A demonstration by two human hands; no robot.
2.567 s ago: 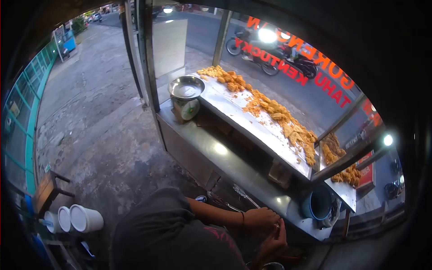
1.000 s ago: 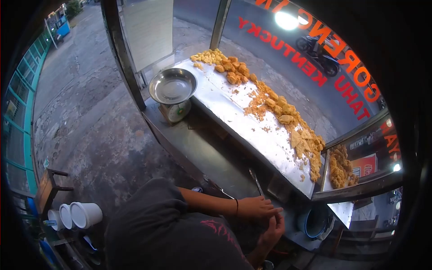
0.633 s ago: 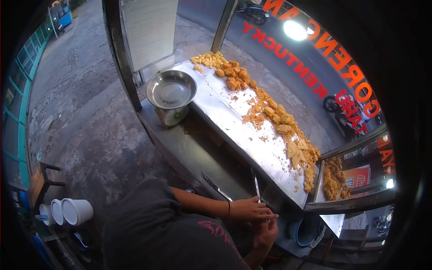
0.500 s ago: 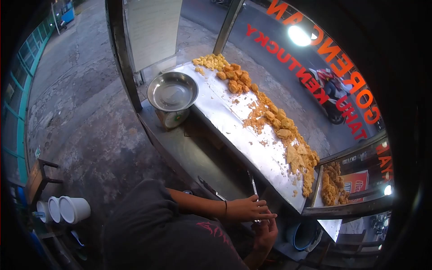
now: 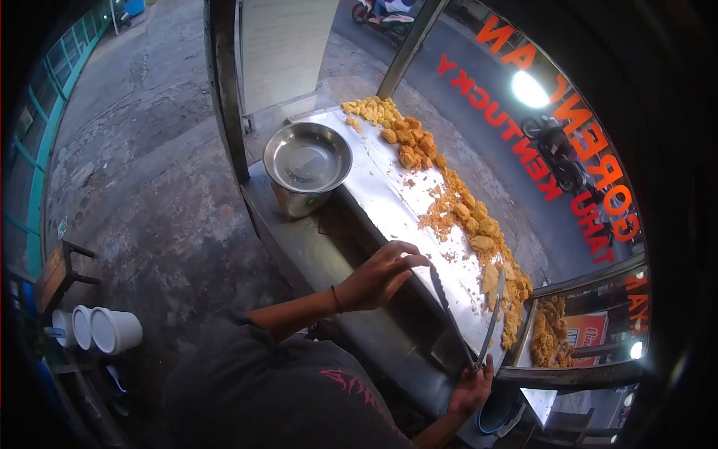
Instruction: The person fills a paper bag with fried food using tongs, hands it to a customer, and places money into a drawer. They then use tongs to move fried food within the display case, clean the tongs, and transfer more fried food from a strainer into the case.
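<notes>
- Tongs: your right hand (image 5: 471, 389) grips the long metal tongs (image 5: 488, 322) at the base, tips over the fried golden snacks (image 5: 479, 236); a loose squeeze drops pieces.
- Left hand (image 5: 378, 273), fingers spread and empty, hovers by the shiny steel table (image 5: 381, 194); it could knock the round steel bowl (image 5: 307, 159).

Head camera looks steeply down and forward (fisheye, close over the wearer's shoulders) onto the steel counter (image 5: 351, 262)
</notes>
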